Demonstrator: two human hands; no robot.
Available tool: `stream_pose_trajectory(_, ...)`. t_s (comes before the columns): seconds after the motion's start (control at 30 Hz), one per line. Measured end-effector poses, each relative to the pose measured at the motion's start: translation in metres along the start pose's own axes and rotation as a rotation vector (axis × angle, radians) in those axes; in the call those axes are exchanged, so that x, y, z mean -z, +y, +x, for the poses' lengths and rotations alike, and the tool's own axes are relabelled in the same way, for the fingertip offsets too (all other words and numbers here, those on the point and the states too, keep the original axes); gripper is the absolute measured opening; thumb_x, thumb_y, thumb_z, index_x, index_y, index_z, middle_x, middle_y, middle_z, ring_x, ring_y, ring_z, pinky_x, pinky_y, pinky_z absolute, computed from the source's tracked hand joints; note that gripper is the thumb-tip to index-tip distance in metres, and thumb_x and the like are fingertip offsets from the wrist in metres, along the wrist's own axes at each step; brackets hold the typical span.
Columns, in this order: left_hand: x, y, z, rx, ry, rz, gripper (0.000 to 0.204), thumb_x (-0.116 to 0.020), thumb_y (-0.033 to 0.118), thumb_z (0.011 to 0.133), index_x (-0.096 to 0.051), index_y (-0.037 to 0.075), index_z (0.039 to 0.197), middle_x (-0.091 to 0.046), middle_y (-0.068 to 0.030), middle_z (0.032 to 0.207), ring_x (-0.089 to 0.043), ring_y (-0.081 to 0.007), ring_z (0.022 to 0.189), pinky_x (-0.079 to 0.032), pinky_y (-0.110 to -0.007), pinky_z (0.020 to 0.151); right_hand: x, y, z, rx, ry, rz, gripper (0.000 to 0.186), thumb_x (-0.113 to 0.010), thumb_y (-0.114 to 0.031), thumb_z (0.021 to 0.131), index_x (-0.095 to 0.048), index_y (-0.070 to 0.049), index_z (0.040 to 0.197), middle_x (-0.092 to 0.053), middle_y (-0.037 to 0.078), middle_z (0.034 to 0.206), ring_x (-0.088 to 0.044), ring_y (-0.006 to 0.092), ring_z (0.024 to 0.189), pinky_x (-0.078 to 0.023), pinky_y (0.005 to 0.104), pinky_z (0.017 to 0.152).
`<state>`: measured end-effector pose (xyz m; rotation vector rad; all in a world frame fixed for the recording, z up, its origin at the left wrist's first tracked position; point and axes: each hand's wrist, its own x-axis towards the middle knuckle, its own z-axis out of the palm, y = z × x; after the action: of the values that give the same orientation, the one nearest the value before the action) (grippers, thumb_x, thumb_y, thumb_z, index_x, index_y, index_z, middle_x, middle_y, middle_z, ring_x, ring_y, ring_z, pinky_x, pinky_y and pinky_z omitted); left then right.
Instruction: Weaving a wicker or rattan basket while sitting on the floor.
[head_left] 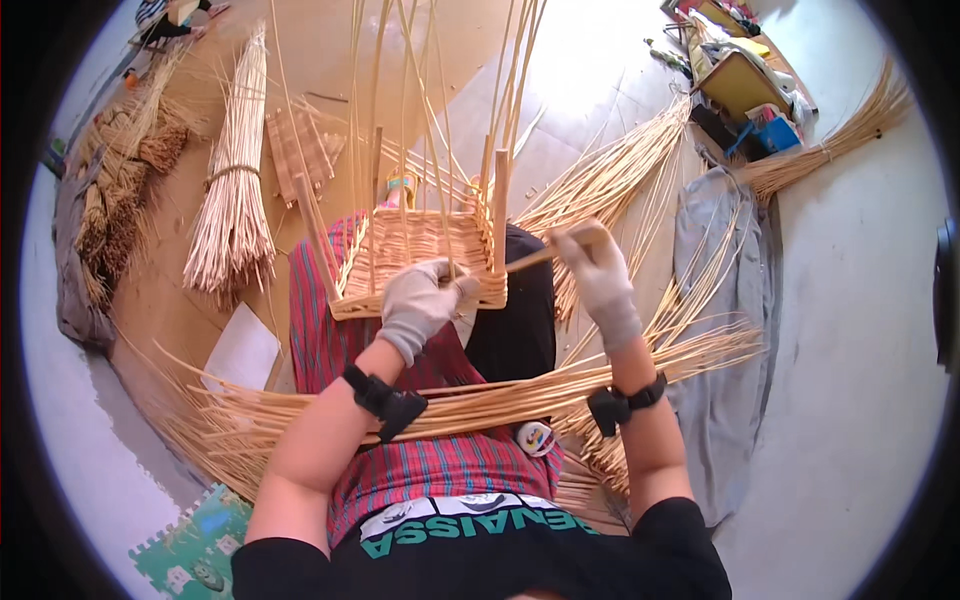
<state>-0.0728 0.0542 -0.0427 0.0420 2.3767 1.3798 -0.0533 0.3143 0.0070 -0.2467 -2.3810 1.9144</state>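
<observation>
A partly woven wicker basket (420, 235) rests on my lap, with a woven base, low sides, thick corner posts (500, 205) and long thin stakes (430, 90) rising from it. My left hand (422, 300), in a pale glove, is closed at the basket's near side, fingers pinched round the weave and the foot of a stake. Out to the right of the basket, my gloved right hand (596, 272) grips a flat wicker strand (530, 260) that runs back to the near right corner. The left fingertips are partly hidden.
Loose wicker rods (490, 408) lie across my lap under my forearms. A tied bundle (235, 190) and darker bundles (115, 180) are on the floor at left. More rods (610, 175) spread at right by a grey cloth (715, 330). A cluttered bench (745, 85) stands far right.
</observation>
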Motion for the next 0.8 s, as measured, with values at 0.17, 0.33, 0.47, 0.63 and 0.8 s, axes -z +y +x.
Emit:
stream_pose_trajectory(0.17,0.0,0.014,-0.001,0.06,0.116,0.166,0.04,-0.074,0.05,0.093,-0.081,0.011,0.101,-0.078,-0.0071,0.084,-0.074,-0.0199,0.076,-0.055,-0.037,0.075,-0.095,-0.064,0.083,0.591,0.05,-0.767,0.07,-0.066,-0.007,0.099,-0.041,-0.016,0.163,-0.054,0.022,0.154,-0.052,0.0304,0.146,-0.055,0.0372,0.102)
stream_pose_trajectory(0.33,0.008,0.015,0.002,0.135,0.043,0.087,0.05,-0.074,0.06,0.09,-0.082,0.012,0.102,-0.079,-0.0107,0.088,-0.075,-0.0266,0.089,-0.055,-0.04,0.085,-0.06,-0.012,0.119,-0.085,-0.217,0.86,0.05,-0.055,-0.018,0.11,-0.045,-0.014,0.159,-0.069,0.021,0.13,-0.069,0.0318,0.117,-0.059,0.0401,0.089)
stream_pose_trajectory(0.47,0.015,0.016,-0.007,0.122,0.001,0.127,0.051,-0.078,0.057,0.087,-0.079,0.012,0.112,-0.078,-0.0119,0.092,-0.075,-0.0288,0.089,-0.055,-0.042,0.086,-0.003,0.06,0.066,-0.24,0.168,0.878,0.029,-0.052,-0.026,0.113,-0.067,-0.004,0.125,-0.074,0.01,0.102,-0.069,0.0204,0.091,-0.056,0.0345,0.074)
stream_pose_trajectory(0.63,0.015,0.021,-0.049,-0.278,0.381,0.559,0.077,-0.083,0.046,0.084,-0.057,0.015,0.149,-0.07,-0.0112,0.127,-0.065,-0.0287,0.121,-0.047,-0.043,0.108,-0.001,0.049,-0.041,-0.114,0.062,0.004,0.036,-0.072,-0.033,0.102,-0.068,-0.006,0.126,-0.075,0.009,0.113,-0.07,0.0263,0.106,-0.056,0.0408,0.09)
stream_pose_trajectory(0.8,-0.005,0.012,-0.056,-0.79,0.405,0.875,0.07,-0.065,0.023,0.092,-0.046,0.009,0.158,-0.054,-0.014,0.155,-0.048,-0.0269,0.147,-0.028,-0.048,0.129,-0.042,0.005,-0.033,0.745,-0.13,-1.157,0.103,-0.082,-0.065,0.073,-0.053,0.0,0.148,-0.053,0.019,0.154,-0.045,0.0375,0.146,-0.025,0.0562,0.128)
